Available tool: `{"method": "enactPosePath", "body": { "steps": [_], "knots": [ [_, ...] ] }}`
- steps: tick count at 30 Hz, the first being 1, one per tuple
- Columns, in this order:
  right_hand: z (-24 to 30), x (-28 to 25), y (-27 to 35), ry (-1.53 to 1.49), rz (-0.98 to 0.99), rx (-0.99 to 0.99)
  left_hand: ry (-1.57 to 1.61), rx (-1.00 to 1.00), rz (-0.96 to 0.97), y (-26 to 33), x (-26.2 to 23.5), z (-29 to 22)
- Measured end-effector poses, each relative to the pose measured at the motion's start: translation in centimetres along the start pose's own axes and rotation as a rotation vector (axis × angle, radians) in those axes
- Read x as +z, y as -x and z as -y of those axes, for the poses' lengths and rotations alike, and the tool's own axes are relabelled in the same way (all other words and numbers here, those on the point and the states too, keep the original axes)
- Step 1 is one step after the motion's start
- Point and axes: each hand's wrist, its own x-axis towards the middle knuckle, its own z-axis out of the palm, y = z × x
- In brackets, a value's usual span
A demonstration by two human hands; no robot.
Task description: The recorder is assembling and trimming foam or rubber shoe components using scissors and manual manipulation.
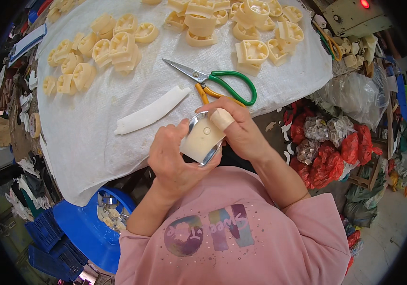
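Note:
Both hands hold one cream moulded piece shaped like a shoe heel, with shiny silver bands along its curved sides and a small round mark on its face. My left hand grips it from the left and below, fingers curled around it. My right hand closes on its upper right, a beige wrap on the thumb. Just beyond the hands lie scissors with one green and one orange handle, blades parted. To their left rests a curved white strip. The piece's underside is hidden.
Several cream heel-shaped pieces sit in piles along the far side of the white cloth-covered table. A blue basin with silver and cream pieces stands below left. Red plastic bags lie at the right, below a machine.

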Motion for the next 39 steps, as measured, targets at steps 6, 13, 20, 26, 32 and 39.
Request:
{"method": "enactPosePath", "body": {
  "steps": [6, 13, 20, 26, 32, 39],
  "knots": [
    [-0.7, 1.4, 0.0, 0.215, -0.164, -0.064, -0.05, -0.043, -0.046, 0.8, 0.7, 0.3],
    [-0.5, 2.0, 0.8, -0.259, -0.129, 0.084, 0.016, 0.023, -0.145, -0.1, 1.0, 0.9],
    [-0.4, 3.7, 0.4, 0.319, -0.236, -0.166, -0.029, 0.047, -0.137, 0.8, 1.5, 2.0],
    [-0.6, 3.5, 0.4, 0.053, -0.25, -0.136, 0.026, 0.005, -0.12, 0.6, 1.5, 1.2],
    [1.8, 1.9, -0.1, 0.756, -0.044, -0.389, -0.017, -0.139, 0.123, -1.4, -0.7, 0.7],
    [2.8, -1.8, -0.5, 1.007, -0.222, -0.425, 1.206, -0.757, 0.14, -1.2, -2.6, 2.2]
  ]
}}
